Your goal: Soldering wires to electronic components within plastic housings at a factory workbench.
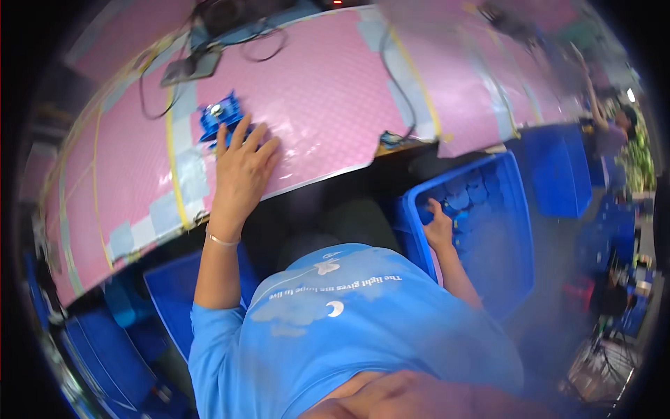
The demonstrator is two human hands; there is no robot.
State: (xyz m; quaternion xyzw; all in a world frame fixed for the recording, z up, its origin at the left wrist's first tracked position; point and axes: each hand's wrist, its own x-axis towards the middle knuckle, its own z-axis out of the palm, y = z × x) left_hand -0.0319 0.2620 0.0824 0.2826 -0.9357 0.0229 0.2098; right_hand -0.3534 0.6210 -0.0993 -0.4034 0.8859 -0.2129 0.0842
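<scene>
On the pink-covered table, my left hand (244, 164) is open, its fingers stretched and slightly spread. The fingertips reach the near edge of a blue fixture (222, 117) with a small shiny metal piece on top. Part of the fixture is hidden by the fingers. Down to the right, my right hand (440, 230) is inside a large blue bin (513, 279), near its left wall. Its fingers look curled, and what they hold, if anything, I cannot make out. Several rounded blue parts (467, 194) lie in the bin near that hand.
A flat grey device (190, 68) with dark cables sits behind the fixture. Another cable hangs over the table's front edge. More blue bins stand at the right (558, 171) and lower left (108, 359). A person (614, 136) is at the far right.
</scene>
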